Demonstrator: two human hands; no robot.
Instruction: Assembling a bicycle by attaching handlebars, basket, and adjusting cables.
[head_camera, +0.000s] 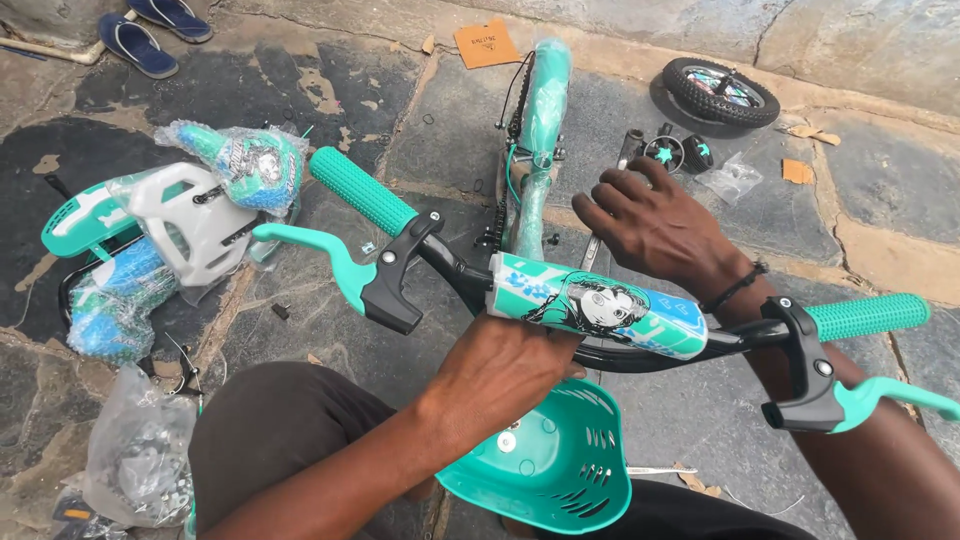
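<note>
A small bicycle's handlebar (450, 265) crosses the middle of the view, with teal grips (360, 190), teal brake levers (310, 245) and a padded teal and white crossbar cover (620, 310). My left hand (500, 370) grips the handlebar just below the pad's left end. Beyond the pad, my right hand (650, 220) hovers with fingers spread and holds nothing. A teal plastic basket (560, 470) hangs below the bar, near my lap. The bike's teal wrapped frame (540, 130) runs away from me on the stone floor.
Wrapped teal and white bike parts (170, 230) lie at the left, with a plastic bag of hardware (140, 460) beside my knee. A small training wheel (722, 92), a wrench (628, 150), cardboard scraps (486, 44) and blue sandals (140, 45) lie farther off.
</note>
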